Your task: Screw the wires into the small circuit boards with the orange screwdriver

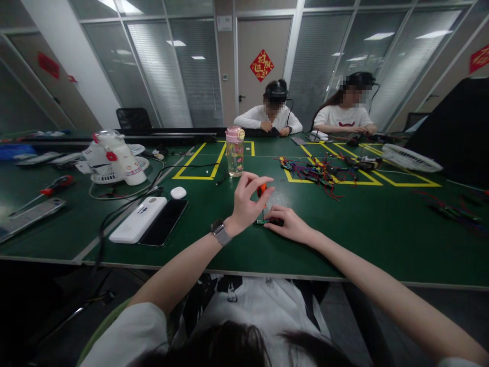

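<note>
My left hand, with a watch on its wrist, has its fingers closed round the orange handle of a screwdriver. The screwdriver stands upright, its thin shaft pointing down at a small green circuit board on the table. Whether the tip touches a screw is too small to tell. My right hand rests low on the table, its fingers pressing the board's right side, where a dark part shows beneath them. Much of the board is hidden by my fingers.
Beyond my hands stands a pink-lidded bottle. A white power bank, a black phone and a white earbud case lie to the left. Wired circuit boards are heaped at the back right. Two people sit across the green table.
</note>
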Tool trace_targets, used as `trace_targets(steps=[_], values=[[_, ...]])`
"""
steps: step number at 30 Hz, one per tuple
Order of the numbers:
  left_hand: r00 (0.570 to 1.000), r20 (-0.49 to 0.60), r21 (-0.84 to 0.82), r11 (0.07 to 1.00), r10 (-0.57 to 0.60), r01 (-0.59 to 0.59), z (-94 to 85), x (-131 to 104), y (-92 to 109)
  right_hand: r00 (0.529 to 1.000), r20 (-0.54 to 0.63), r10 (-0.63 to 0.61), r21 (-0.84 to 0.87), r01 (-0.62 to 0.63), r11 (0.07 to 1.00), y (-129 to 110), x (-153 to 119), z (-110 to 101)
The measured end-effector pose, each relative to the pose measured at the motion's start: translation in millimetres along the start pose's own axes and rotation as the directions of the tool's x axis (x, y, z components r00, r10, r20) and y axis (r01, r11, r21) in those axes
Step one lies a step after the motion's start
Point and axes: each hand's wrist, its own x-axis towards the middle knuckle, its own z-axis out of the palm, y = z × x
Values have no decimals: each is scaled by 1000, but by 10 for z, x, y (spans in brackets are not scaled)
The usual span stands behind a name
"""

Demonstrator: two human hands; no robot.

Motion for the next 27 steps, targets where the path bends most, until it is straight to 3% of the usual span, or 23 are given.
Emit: trace_targets(steps=[7, 15, 20, 27], values=[[992, 100, -106, 991, -73, 83, -12, -19, 18, 999, -5, 35, 41, -35, 999, -3, 36, 49], [999, 10, -19, 999, -49, 49, -5, -25, -1, 999, 8, 39, 59, -40, 997, -16, 73, 97], [991, 103, -85, 992, -82, 91, -6, -59, -3, 998, 8, 56, 58, -57, 997, -35, 82, 94], [996, 66, -74, 995, -65, 70, -6, -60, -28, 997, 16, 72, 97, -73, 993, -23, 93, 91]])
